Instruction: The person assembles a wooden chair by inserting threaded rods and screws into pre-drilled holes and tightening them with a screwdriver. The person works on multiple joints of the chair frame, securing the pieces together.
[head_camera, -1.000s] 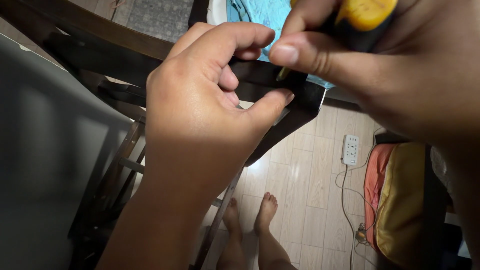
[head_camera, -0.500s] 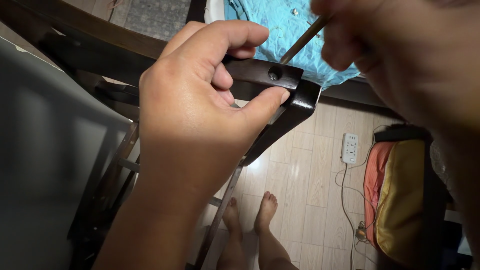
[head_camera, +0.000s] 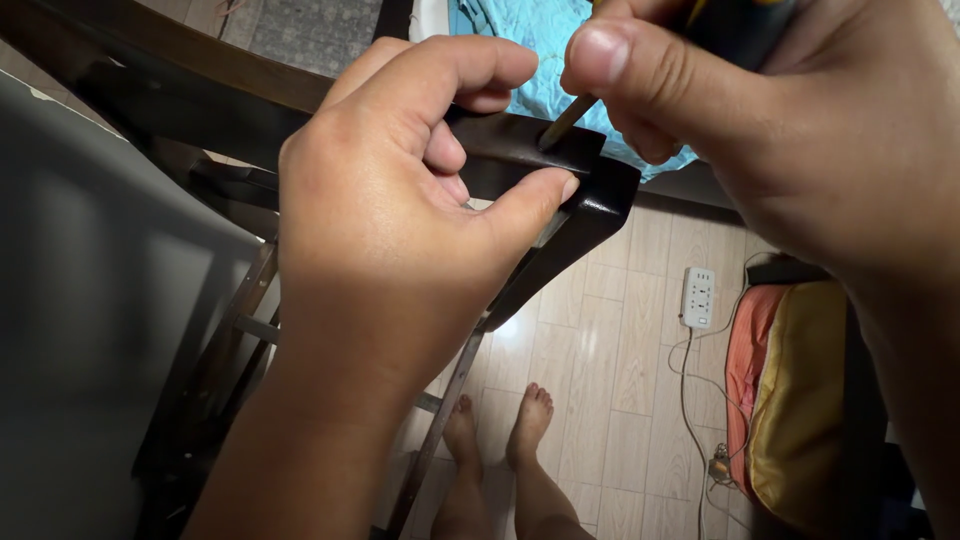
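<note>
Left hand (head_camera: 400, 210) grips the dark chair frame (head_camera: 590, 205); right hand (head_camera: 760, 110) clasps a screwdriver (head_camera: 562, 124) touching its top.

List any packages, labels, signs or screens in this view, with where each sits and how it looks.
None of these shows in this view.
Nearest to one: a white power strip lying on the pale wood floor, a slim rectangle with dark socket holes and a thin cord trailing from it; any marking on it is too small to tell.
</note>
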